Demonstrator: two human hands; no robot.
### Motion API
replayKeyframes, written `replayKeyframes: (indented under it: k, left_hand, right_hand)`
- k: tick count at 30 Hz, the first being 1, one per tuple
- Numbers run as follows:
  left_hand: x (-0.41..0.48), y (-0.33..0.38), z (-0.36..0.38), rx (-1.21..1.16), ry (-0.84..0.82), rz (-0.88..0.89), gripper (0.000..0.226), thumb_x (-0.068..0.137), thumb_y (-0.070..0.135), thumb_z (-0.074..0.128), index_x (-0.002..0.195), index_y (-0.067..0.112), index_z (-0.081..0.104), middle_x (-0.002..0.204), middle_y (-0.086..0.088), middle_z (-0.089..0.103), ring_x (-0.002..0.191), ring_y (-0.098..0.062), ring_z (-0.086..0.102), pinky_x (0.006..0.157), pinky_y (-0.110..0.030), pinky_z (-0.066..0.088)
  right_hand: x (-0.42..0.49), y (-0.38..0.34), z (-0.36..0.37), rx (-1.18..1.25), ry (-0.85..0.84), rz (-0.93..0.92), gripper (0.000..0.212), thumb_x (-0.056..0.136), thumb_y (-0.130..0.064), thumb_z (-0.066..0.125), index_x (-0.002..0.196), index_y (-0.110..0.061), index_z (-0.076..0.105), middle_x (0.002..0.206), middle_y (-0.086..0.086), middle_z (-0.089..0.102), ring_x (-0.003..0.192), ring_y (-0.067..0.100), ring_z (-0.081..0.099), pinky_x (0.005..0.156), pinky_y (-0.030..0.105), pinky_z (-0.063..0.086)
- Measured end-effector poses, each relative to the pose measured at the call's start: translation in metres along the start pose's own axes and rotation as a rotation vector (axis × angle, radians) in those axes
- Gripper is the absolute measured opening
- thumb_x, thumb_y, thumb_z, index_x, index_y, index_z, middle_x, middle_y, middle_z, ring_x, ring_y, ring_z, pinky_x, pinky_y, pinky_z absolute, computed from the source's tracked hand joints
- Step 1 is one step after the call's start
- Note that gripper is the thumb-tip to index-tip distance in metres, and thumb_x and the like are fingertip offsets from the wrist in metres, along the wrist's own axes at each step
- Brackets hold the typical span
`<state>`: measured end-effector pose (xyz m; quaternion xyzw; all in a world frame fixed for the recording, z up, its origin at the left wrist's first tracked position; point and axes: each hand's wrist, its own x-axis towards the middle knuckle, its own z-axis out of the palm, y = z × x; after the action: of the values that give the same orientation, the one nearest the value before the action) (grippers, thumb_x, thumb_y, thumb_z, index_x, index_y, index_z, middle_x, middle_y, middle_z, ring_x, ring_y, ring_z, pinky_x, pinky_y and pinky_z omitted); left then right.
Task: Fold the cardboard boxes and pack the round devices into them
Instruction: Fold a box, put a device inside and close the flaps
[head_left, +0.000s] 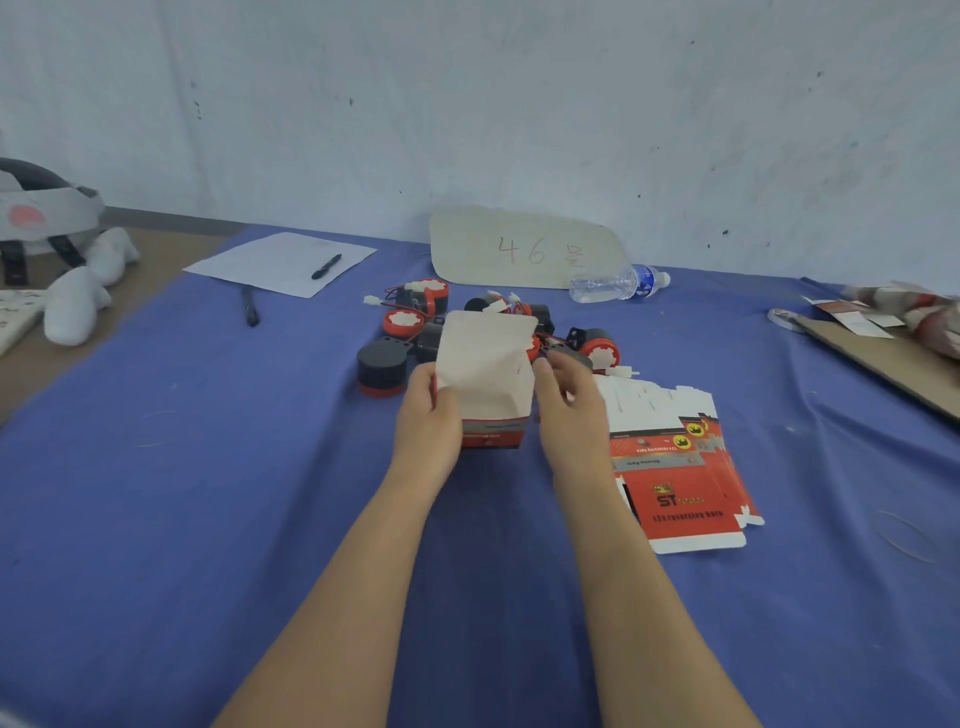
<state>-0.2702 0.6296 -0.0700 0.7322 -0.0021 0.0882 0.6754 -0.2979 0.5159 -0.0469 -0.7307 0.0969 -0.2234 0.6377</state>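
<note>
Grips box (488, 374) between left hand (428, 418) and right hand (571, 408), fingers of each curled on its sides, top flap raised. Has devices (410, 319) heaped just beyond both hands, flat boxes (675, 467) beside right hand, on counter (208, 467).

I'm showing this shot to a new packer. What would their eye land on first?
First, the half-folded red and white cardboard box at the centre, held upright between the left hand and right hand. Just behind it lies a cluster of black and red round devices with wires. To its right, a stack of flat red printed cardboard boxes lies on the blue tablecloth.
</note>
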Motion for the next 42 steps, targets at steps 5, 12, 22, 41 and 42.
replayKeyframes:
  k: [5, 12, 22, 41, 42]
  left_hand:
    - [-0.003, 0.003, -0.001, -0.056, 0.025, 0.051, 0.019, 0.099, 0.019, 0.038, 0.095, 0.031, 0.053, 0.092, 0.016, 0.06, 0.083, 0.0, 0.055, 0.063, -0.019, 0.041]
    - [-0.005, 0.013, 0.001, -0.391, -0.094, -0.004, 0.055, 0.076, 0.059, 0.056, 0.116, 0.021, 0.059, 0.115, 0.001, 0.067, 0.106, -0.01, 0.063, 0.088, -0.032, 0.054]
    - [-0.003, 0.015, -0.002, -0.435, -0.031, -0.031, 0.069, 0.049, 0.085, 0.059, 0.099, 0.037, 0.064, 0.092, 0.021, 0.073, 0.089, 0.002, 0.068, 0.081, -0.027, 0.055]
    - [-0.009, 0.022, -0.004, -0.69, -0.447, -0.181, 0.075, 0.072, 0.077, 0.043, 0.125, 0.028, 0.063, 0.121, -0.002, 0.068, 0.11, -0.018, 0.064, 0.089, -0.039, 0.053]
    - [-0.009, 0.021, -0.004, -0.738, -0.486, -0.204, 0.073, 0.073, 0.075, 0.043, 0.123, 0.027, 0.065, 0.118, -0.004, 0.069, 0.106, -0.021, 0.066, 0.085, -0.041, 0.052]
  right_hand:
    - [0.001, 0.015, -0.002, 0.071, -0.39, 0.151, 0.022, 0.098, -0.02, 0.049, 0.119, -0.022, 0.056, 0.11, -0.004, 0.067, 0.105, 0.016, 0.062, 0.082, 0.024, 0.054]
    - [-0.003, 0.005, 0.009, 0.333, -0.077, 0.234, 0.035, 0.094, -0.002, 0.039, 0.125, -0.017, 0.05, 0.11, 0.005, 0.061, 0.096, 0.021, 0.062, 0.082, 0.045, 0.056]
    - [0.002, -0.009, 0.004, 0.64, -0.197, 0.186, 0.039, 0.097, -0.056, 0.033, 0.101, -0.032, 0.063, 0.103, -0.012, 0.072, 0.101, 0.008, 0.066, 0.088, 0.027, 0.052]
    - [0.003, -0.001, -0.004, 0.103, -0.127, 0.272, 0.047, 0.098, -0.049, 0.04, 0.07, -0.016, 0.056, 0.047, -0.006, 0.05, 0.042, 0.005, 0.043, 0.037, 0.017, 0.031]
    - [0.003, -0.002, 0.0, 0.117, -0.165, 0.332, 0.045, 0.098, -0.048, 0.041, 0.07, -0.014, 0.052, 0.05, -0.002, 0.046, 0.04, 0.008, 0.039, 0.037, 0.019, 0.027]
